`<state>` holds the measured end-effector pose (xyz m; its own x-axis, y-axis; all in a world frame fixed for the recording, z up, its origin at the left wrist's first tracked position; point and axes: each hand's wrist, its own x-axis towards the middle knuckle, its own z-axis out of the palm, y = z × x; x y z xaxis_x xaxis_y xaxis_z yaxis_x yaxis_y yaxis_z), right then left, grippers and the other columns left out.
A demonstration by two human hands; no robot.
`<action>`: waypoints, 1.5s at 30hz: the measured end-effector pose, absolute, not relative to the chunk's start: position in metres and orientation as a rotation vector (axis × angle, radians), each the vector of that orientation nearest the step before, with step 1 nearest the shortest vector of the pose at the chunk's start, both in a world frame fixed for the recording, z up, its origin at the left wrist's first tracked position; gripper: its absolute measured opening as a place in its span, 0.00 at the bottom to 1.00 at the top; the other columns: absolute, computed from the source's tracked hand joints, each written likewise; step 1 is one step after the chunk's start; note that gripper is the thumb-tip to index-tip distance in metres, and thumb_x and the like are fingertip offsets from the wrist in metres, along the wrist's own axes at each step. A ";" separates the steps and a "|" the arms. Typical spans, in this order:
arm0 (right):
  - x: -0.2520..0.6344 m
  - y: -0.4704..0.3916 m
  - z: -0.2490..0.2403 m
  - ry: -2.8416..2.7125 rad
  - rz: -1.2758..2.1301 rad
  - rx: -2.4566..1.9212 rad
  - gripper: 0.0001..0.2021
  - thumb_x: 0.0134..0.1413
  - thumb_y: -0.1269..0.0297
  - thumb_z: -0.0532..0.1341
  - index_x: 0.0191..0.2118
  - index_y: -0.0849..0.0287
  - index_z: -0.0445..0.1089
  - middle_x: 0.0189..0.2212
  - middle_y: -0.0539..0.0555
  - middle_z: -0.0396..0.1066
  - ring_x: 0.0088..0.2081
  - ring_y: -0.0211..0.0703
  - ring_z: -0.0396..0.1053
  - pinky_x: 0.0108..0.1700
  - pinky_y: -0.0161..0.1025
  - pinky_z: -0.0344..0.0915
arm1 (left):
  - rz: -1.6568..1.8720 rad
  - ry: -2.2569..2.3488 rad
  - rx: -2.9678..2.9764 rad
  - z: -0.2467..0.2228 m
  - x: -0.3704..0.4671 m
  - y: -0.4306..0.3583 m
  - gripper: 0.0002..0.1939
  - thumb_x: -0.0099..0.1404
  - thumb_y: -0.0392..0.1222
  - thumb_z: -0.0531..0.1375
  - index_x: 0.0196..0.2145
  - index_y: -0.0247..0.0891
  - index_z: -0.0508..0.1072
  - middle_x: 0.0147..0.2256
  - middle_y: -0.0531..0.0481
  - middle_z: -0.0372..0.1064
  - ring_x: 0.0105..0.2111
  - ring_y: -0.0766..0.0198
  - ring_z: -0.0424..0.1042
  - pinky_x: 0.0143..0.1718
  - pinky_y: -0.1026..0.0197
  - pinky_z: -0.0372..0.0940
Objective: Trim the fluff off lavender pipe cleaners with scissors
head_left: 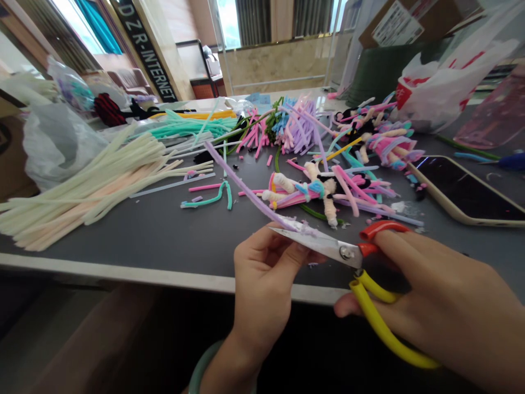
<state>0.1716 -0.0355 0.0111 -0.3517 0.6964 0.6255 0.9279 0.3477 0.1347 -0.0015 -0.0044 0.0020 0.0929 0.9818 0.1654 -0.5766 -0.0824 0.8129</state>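
Right hand (438, 279) gripping scissors (342, 250) by the handles; left hand (264, 276) pinching lilac stem (248, 191) at the scissors' blades, its free length slanting beyond them. Doll (310, 191) beyond scissors; phone (471, 189) to scissors' right; cream stems (102, 183) well left of scissors.

Bright windows (228, 23) behind, deep shadow beneath the table (172, 235)

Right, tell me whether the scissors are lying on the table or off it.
Off it: the right hand holds the scissors by their handles, blades raised at the left hand.
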 end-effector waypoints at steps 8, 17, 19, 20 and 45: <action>0.167 -0.038 0.011 -2.149 -0.781 -1.462 0.25 0.64 0.41 0.40 0.32 0.55 0.61 0.24 0.59 0.69 0.25 0.54 0.73 0.18 0.44 0.57 | 1.468 0.649 0.921 0.003 0.002 -0.006 0.14 0.58 0.24 0.67 0.27 0.44 0.83 0.25 0.60 0.80 0.27 0.73 0.77 0.34 0.75 0.73; 0.168 -0.036 0.008 -2.140 -0.779 -1.448 0.29 0.63 0.36 0.37 0.32 0.53 0.60 0.24 0.57 0.69 0.24 0.51 0.73 0.19 0.44 0.57 | 1.480 0.646 0.951 0.002 0.003 -0.006 0.14 0.58 0.23 0.66 0.27 0.43 0.83 0.25 0.60 0.79 0.27 0.74 0.76 0.33 0.75 0.72; 0.168 -0.036 0.009 -2.142 -0.776 -1.431 0.30 0.63 0.35 0.37 0.33 0.54 0.61 0.23 0.57 0.69 0.24 0.51 0.73 0.19 0.44 0.57 | 1.474 0.638 0.951 0.002 0.003 -0.006 0.14 0.58 0.24 0.66 0.28 0.43 0.83 0.26 0.60 0.80 0.27 0.74 0.76 0.34 0.75 0.72; 0.168 -0.035 0.009 -2.143 -0.774 -1.430 0.30 0.63 0.35 0.37 0.33 0.54 0.62 0.23 0.57 0.69 0.24 0.50 0.72 0.19 0.44 0.57 | 1.470 0.635 0.951 0.001 0.003 -0.006 0.14 0.58 0.24 0.66 0.28 0.43 0.83 0.26 0.60 0.80 0.27 0.74 0.76 0.34 0.75 0.72; 0.170 -0.038 0.007 -2.157 -0.765 -1.474 0.16 0.64 0.50 0.42 0.33 0.52 0.57 0.24 0.56 0.68 0.23 0.51 0.72 0.19 0.43 0.58 | 1.435 0.699 0.975 0.005 0.003 -0.009 0.12 0.58 0.25 0.67 0.26 0.42 0.82 0.24 0.58 0.79 0.26 0.72 0.77 0.32 0.74 0.72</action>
